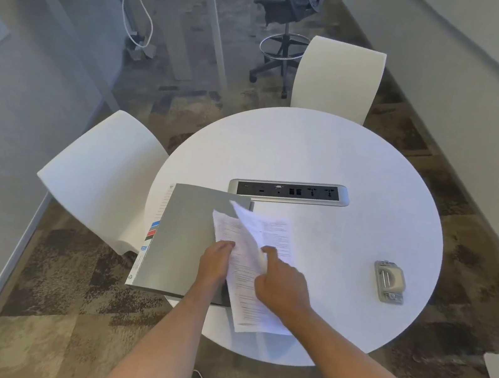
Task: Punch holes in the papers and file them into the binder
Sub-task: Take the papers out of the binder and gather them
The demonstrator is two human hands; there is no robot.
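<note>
Both hands hold the papers (248, 264) beside the closed binder (186, 241): the left hand (216, 262) grips their left edge, while the right hand (283, 285) presses on them, forefinger extended. The hole punch (389, 281) lies well apart at three o'clock, long axis running twelve to six, nearer the right hand.

A grey binder (186, 241) lies closed and flat at the left near edge of the round white surface (329, 156), its labelled spine facing left. Printed white papers (247, 274) lie partly over its right edge, one sheet lifted and curling toward the far side. A grey hole punch (389, 281) sits well apart to the right
</note>
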